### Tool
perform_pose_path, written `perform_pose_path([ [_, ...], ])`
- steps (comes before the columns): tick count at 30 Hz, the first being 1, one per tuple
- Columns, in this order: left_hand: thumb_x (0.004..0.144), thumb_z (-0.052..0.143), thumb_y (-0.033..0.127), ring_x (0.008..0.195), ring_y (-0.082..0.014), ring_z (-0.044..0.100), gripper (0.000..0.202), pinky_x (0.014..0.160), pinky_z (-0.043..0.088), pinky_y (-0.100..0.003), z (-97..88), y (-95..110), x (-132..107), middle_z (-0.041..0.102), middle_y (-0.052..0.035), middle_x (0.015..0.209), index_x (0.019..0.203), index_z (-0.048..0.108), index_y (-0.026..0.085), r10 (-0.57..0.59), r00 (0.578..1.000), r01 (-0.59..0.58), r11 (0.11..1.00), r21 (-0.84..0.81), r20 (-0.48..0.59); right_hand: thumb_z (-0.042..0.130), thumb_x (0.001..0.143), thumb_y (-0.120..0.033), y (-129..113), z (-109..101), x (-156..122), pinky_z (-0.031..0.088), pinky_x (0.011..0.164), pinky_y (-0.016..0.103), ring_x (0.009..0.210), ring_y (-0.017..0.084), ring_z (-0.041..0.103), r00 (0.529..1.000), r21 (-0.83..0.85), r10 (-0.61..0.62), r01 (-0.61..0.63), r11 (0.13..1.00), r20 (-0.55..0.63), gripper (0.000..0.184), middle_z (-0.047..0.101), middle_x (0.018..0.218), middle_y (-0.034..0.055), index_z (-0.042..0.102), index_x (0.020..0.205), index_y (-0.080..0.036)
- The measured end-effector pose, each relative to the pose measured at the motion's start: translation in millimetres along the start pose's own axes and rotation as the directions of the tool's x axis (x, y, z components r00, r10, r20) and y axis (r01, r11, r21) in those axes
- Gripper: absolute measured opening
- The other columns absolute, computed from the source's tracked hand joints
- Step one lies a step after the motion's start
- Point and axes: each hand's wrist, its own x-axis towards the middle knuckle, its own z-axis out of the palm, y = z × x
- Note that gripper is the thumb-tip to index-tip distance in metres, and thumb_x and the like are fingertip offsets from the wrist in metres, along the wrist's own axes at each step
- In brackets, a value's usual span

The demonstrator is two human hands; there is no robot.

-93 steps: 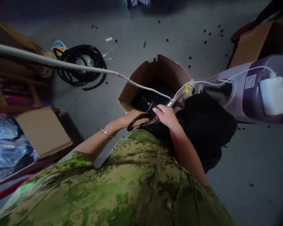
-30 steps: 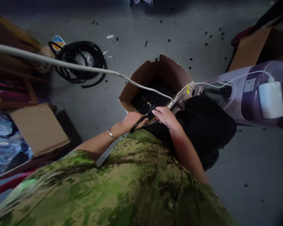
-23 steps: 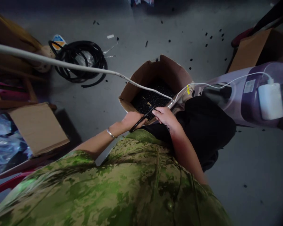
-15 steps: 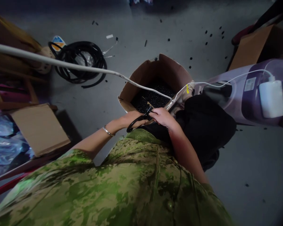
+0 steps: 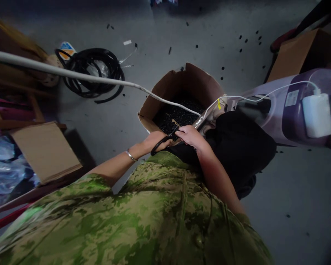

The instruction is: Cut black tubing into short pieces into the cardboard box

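Left hand (image 5: 156,138): your fingers were wrapped around the black-handled scissors (image 5: 162,141), the loop toward your lap, likely to keep the blades angled away from you.
Right hand (image 5: 192,136): your fingers were drawn together by the scissors' far end, perhaps steadying something small; whether they gripped anything, I couldn't tell.
Scissors' place: between your hands, over the carton's near edge.
Carton (image 5: 205,84): it stood open before you, probably to keep the black pieces (image 5: 166,115) contained and within reach.
White cable (image 5: 99,78): it crossed your view, masking some contents.
Blades: lost against fingers and darkness.
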Motion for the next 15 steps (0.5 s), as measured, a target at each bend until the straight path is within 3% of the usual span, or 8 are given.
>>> perform_pose_path([
  [4, 0.099, 0.038, 0.045, 0.093, -0.0311, 0.074, 0.051, 0.074, 0.052, -0.032, 8.3, 2, 11, 0.077, -0.0192, 0.095, 0.091, 0.077, 0.014, -0.072, 0.997, 0.072, 0.997, 0.017, -0.006, 0.055, 0.093, -0.024, -2, 3, 2, 0.034, 0.050, 0.022, 0.044, 0.010, 0.048, 0.994, -0.008, -0.014, 0.015, 1.000, 0.111, 0.030, 0.050, 0.050, -0.0055, 0.057, 0.063, -0.018],
  [8, 0.097, 0.045, 0.049, 0.092, -0.0329, 0.073, 0.049, 0.075, 0.052, -0.033, 14.0, -2, 20, 0.076, -0.0219, 0.093, 0.092, 0.077, 0.012, -0.016, 1.000, 0.015, 0.999, 0.039, 0.019, 0.054, 0.094, -0.026, -4, 4, 2, 0.036, 0.051, 0.023, 0.043, 0.010, 0.049, 0.996, -0.033, 0.018, -0.015, 0.999, 0.088, 0.032, 0.051, 0.049, -0.0047, 0.057, 0.063, -0.018],
  [15, 0.096, 0.044, 0.047, 0.083, -0.0281, 0.072, 0.046, 0.070, 0.049, -0.030, 11.5, -16, 17, 0.075, -0.0160, 0.081, 0.081, 0.075, 0.016, -0.036, 0.999, 0.035, 0.994, -0.107, -0.008, 0.056, 0.095, -0.025, -8, 1, -1, 0.036, 0.052, 0.023, 0.043, 0.010, 0.050, 0.993, -0.061, 0.018, -0.011, 0.998, 0.116, 0.035, 0.052, 0.049, -0.0046, 0.053, 0.061, -0.019],
])
